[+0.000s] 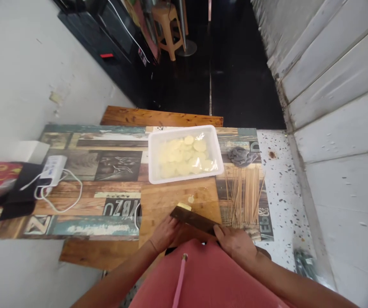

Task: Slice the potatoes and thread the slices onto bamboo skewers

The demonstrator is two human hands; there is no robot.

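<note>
My right hand [235,244] is wrapped round the handle of a wide dark kitchen knife [195,219]. Its blade slants up and left over a wooden cutting board [166,194]. At the blade's left end, my left hand [165,233] has its fingers curled in close; what they grip is hidden. A pale yellow piece of what looks like potato [184,206] shows just past the blade's far edge. One small slice [191,199] lies loose on the board. Beyond the board, a white plastic tub [152,164] holds many pale yellow slices in water.
Thin wooden skewers [244,194] lie spread to the right of the board, below a crumpled grey cloth [241,156]. On the left is a white power strip [53,167] with a looped cable. Wooden benches [161,116] flank the patterned table [116,186]; a white wall rises at right.
</note>
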